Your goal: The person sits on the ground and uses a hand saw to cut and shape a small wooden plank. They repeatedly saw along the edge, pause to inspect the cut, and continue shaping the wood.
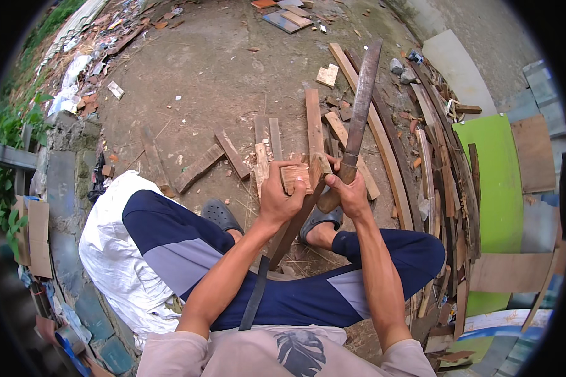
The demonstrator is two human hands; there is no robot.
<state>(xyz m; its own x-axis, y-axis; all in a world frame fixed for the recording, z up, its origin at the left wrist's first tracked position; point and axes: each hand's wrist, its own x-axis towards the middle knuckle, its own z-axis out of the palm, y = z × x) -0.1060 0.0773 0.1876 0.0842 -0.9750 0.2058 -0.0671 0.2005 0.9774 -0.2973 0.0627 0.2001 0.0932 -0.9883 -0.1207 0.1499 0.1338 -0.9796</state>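
Note:
My right hand (352,193) is wrapped round the wooden handle of a machete (365,94), whose long, rust-marked blade points up and away. My left hand (280,198) grips a short, light wooden block (295,177) between thumb and fingers. Between the hands, a split-looking wooden piece (319,167) stands close to the block and my right thumb; I cannot tell whether it is joined to the block. A dark beam (294,227) slants between my legs below them. A dark strap (255,292) lies across my lap.
Several wood offcuts (198,168) lie on the ground ahead. Long planks (383,141) and piled boards (462,207) line the right side, beside a green panel (493,188). At left are a white sack (116,251) and a low block wall (69,201). Rubbish (75,75) litters the far left.

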